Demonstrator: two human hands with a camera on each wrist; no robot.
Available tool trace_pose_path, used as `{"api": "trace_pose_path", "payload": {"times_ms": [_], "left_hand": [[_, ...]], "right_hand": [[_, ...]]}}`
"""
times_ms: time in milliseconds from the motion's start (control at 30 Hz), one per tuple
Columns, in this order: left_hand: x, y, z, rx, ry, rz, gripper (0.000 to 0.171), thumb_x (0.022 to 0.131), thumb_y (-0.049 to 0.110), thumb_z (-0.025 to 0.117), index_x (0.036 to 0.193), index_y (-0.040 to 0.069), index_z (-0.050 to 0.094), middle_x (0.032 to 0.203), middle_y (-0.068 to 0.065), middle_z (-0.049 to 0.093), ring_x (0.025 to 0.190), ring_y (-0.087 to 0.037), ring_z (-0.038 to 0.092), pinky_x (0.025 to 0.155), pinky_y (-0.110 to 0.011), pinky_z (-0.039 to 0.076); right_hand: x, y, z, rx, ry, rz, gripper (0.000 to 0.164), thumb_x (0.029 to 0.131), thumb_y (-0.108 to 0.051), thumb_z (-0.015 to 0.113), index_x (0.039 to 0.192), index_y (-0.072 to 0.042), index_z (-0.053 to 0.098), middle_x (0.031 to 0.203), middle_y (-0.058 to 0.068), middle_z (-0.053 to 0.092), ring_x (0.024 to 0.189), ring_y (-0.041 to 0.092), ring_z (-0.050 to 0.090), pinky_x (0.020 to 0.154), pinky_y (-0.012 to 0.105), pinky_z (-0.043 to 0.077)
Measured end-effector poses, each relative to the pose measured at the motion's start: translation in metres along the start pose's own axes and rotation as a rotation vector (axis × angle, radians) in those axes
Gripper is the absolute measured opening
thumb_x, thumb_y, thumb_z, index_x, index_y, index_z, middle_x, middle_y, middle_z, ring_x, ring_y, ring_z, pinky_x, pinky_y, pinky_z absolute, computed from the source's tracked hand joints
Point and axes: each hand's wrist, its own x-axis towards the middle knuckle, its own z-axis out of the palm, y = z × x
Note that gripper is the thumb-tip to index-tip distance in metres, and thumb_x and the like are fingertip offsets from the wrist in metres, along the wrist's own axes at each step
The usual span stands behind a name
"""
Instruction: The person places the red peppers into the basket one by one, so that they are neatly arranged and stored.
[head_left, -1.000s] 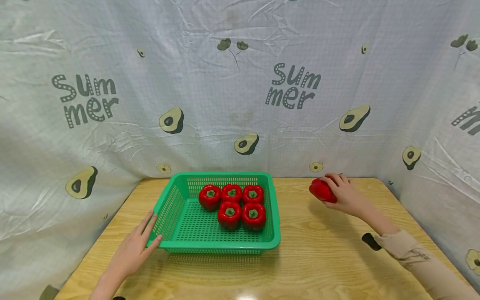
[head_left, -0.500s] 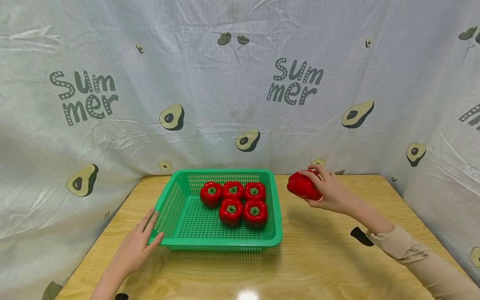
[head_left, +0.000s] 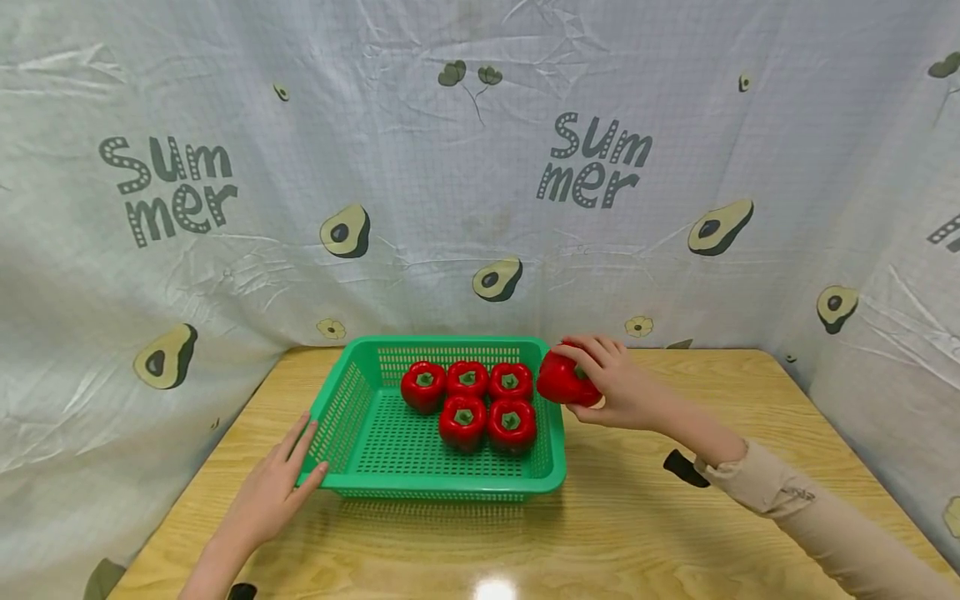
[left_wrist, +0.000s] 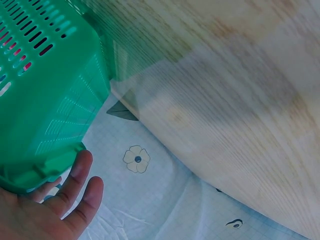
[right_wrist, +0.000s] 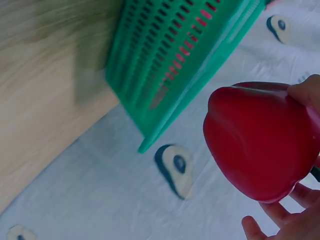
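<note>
My right hand [head_left: 611,385] grips a red bell pepper [head_left: 561,380] above the right rim of the green plastic basket [head_left: 442,485]. In the right wrist view the held pepper [right_wrist: 260,140] hangs between thumb and fingers, apart from the basket's wall [right_wrist: 165,65]. Several more red bell peppers, such as the front one [head_left: 462,423], stand stem up in the basket's right and middle part. At the basket's front left corner my left hand [head_left: 262,498] rests on the rim with straight fingers. The left wrist view shows those fingers [left_wrist: 80,170] extended beside the rim.
The basket stands on a wooden table [head_left: 645,517]. Behind and at both sides hangs a white cloth [head_left: 420,167] printed with avocados and lettering. A bare stretch of slotted basket floor [head_left: 397,450] lies left of the peppers.
My right hand has carried its pepper leftward from over the table's right side to the basket's right rim. The left hand has stayed at the basket's corner.
</note>
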Motion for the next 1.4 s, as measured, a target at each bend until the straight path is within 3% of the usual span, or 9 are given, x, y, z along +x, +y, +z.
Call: {"api": "trace_pose_path", "payload": {"times_ms": [367,700,1000,1400], "left_hand": [[0.0,0.002,-0.001,-0.004,0.011,-0.001,0.063,0.092,0.032,0.046,0.14,-0.003,0.024,0.144,-0.024,0.022,0.121,-0.047,0.035,0.088,-0.06,0.036],[-0.001,0.003,-0.003,-0.001,0.024,-0.001,0.063,0.092,0.032,0.047,0.14,-0.002,0.024,0.144,-0.024,0.023,0.121,-0.047,0.036,0.088,-0.059,0.037],[0.0,0.003,-0.002,-0.011,0.019,-0.015,0.063,0.092,0.032,0.046,0.14,-0.002,0.024,0.144,-0.023,0.022,0.121,-0.046,0.035,0.087,-0.059,0.037],[-0.002,0.001,0.001,-0.009,0.035,-0.005,0.062,0.092,0.03,0.047,0.14,-0.002,0.025,0.145,-0.023,0.022,0.121,-0.046,0.036,0.089,-0.058,0.037]], "right_hand": [[0.035,-0.028,0.009,0.098,-0.065,-0.089,0.069,0.074,-0.03,0.065,0.133,-0.009,0.035,0.131,0.01,0.038,0.112,0.022,0.038,0.087,0.043,0.037],[0.083,-0.059,0.019,0.119,-0.116,-0.155,0.068,0.079,-0.037,0.061,0.136,-0.012,0.034,0.128,0.008,0.041,0.115,0.02,0.041,0.089,0.041,0.035],[0.118,-0.078,0.043,0.012,-0.186,-0.199,0.063,0.081,-0.045,0.055,0.134,-0.016,0.036,0.131,0.002,0.042,0.11,0.019,0.038,0.085,0.038,0.034],[0.14,-0.092,0.09,-0.108,-0.317,-0.177,0.064,0.085,-0.051,0.048,0.139,-0.02,0.029,0.135,0.001,0.041,0.113,0.021,0.036,0.089,0.042,0.032]]}}
